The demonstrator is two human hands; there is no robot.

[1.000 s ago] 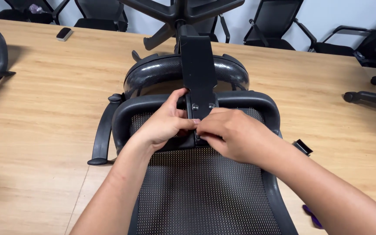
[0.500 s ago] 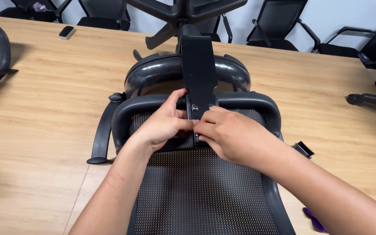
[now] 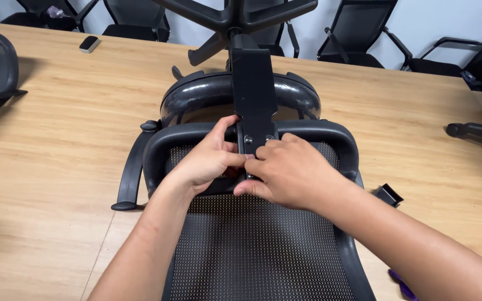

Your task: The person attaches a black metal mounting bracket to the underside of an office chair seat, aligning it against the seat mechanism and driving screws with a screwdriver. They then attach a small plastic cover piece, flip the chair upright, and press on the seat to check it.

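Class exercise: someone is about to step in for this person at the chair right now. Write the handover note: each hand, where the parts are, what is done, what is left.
Left hand: fingers pinched at the bracket, where it meets the mesh backrest; what it pinches is hidden.
Right hand: closed over the bracket's lower end, touching the left hand.
Parts: chair lies on the wooden table, backrest toward the camera, seat beyond, base at the far end. A small black piece lies to the right.
Done: bracket sits on the backrest frame; two screw heads show.
Left: cannot tell if the screws are tight; check them.
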